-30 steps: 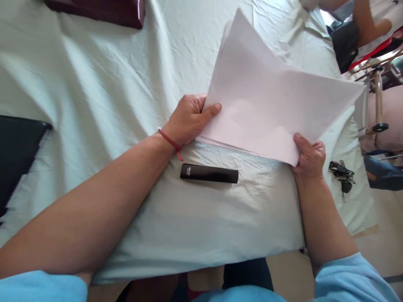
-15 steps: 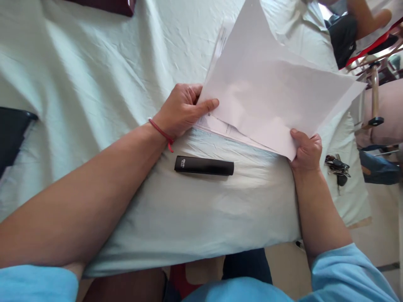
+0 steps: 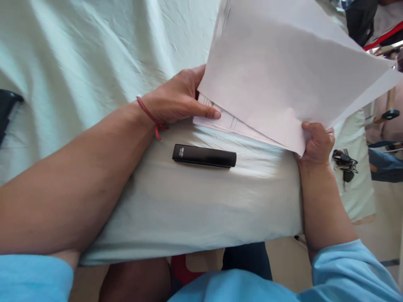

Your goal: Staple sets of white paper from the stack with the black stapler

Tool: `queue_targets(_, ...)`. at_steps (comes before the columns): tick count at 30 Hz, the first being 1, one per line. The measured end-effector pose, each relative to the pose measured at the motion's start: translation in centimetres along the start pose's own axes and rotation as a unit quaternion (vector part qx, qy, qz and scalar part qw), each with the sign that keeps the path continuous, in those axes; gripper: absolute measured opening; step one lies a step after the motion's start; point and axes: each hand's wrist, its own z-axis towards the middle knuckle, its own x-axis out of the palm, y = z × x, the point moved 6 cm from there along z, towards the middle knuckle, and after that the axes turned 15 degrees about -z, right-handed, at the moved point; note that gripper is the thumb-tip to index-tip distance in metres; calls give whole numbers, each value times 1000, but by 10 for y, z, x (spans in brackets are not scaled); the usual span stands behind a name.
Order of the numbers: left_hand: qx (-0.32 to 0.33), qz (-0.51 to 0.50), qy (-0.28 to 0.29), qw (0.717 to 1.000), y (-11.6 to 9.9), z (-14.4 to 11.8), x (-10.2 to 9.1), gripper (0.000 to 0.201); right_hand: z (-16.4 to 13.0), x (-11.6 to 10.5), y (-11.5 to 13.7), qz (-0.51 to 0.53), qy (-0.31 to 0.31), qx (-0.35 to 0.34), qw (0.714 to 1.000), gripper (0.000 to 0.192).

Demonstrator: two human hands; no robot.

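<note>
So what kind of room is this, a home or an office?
Probably a home, though I can't be sure. A wrinkled pale cloth covers the table, a bunch of keys lies on it, and both hands hold loose paper sheets.

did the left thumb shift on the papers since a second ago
Yes. The left hand thumb slid off the top sheet onto the printed sheet beneath, nearer the black stapler.

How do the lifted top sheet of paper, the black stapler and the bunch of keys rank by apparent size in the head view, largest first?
1. Top sheet of paper, by far the largest.
2. Black stapler.
3. Bunch of keys, smallest; it lies at the cloth's far right edge, so nearness hardly changes the ranking.
</note>
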Motion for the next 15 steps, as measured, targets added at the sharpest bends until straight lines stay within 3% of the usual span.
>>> queue_targets(6,-62,44,20,997,4,-1,-3,50,-1,1,1,2,-3,-3,1000,39)
queue_targets(15,-41,-43,3,998,6,-3,0,40,-5,-5,6,-19,-41,-19,999,36)
